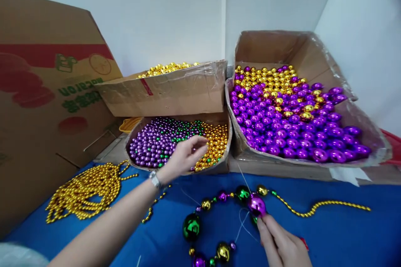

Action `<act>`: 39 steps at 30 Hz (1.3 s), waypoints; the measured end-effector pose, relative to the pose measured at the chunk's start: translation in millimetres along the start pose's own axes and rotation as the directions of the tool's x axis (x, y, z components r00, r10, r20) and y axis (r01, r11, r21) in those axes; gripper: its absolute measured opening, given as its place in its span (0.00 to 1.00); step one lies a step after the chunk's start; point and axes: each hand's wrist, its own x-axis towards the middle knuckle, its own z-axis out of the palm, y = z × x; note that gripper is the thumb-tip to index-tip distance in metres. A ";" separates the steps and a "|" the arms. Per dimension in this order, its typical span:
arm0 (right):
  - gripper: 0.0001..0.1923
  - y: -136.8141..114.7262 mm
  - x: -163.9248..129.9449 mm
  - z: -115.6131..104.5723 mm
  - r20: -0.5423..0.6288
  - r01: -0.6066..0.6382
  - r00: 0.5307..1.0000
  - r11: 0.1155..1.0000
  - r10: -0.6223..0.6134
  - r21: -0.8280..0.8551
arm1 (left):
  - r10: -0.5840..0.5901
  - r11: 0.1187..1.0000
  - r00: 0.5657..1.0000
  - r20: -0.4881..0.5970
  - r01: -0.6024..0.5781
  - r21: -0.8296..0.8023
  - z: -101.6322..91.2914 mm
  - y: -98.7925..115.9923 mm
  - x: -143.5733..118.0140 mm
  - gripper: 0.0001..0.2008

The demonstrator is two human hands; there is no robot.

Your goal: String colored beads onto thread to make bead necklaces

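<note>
We've got our left hand (184, 156) in the small bead box (178, 142), fingers loosely spread over beads. Right hand (282, 244) pinched shut on a purple ball (257, 205) of the strand (219, 217) on blue cloth (328, 233), btw.

Just one view here, a head cam looking forward and down at the table (338, 238) from close up (arm's reach), with the bead boxes (175, 91) and wall straight ahead.
</note>
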 end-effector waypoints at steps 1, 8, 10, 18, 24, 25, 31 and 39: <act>0.12 1.9 -1.2 0.8 -0.005 0.012 1.000 1.000 -0.012 -0.002 | -0.020 0.965 0.999 0.048 0.007 0.261 -11.1 -15.4 10.9 0.12; 0.16 7.0 -2.3 6.1 0.012 0.060 0.998 0.998 -0.059 -0.037 | -0.224 0.847 0.949 0.224 0.076 0.527 -17.6 -99.5 47.4 0.05; 0.17 5.5 -2.3 7.0 0.005 0.057 0.998 0.998 -0.057 -0.038 | -0.256 0.839 0.938 0.236 0.094 0.537 -7.2 -109.5 49.2 0.09; 0.15 -5.7 -3.1 10.4 0.028 -0.016 0.999 1.000 0.015 0.005 | -0.194 0.958 0.966 0.170 0.149 0.247 -4.2 -85.9 51.7 0.08; 0.14 -15.9 6.5 9.7 0.034 -0.045 0.999 0.998 0.043 0.047 | -0.134 0.878 0.957 0.257 0.235 -0.417 9.7 -15.8 15.4 0.15; 0.14 -17.1 8.1 9.2 0.029 -0.037 0.999 0.998 0.036 0.044 | -0.141 0.766 0.941 0.307 0.300 -0.569 15.1 -6.2 8.6 0.14; 0.15 -21.8 10.4 3.7 0.027 -0.043 0.999 0.999 0.043 0.003 | -0.163 0.379 0.881 0.444 0.471 -0.797 37.5 20.3 -8.3 0.10; 0.14 -20.4 8.3 0.0 0.030 -0.063 0.998 0.998 0.063 -0.005 | -0.165 0.393 0.882 0.442 0.470 -0.790 44.6 24.0 -11.7 0.11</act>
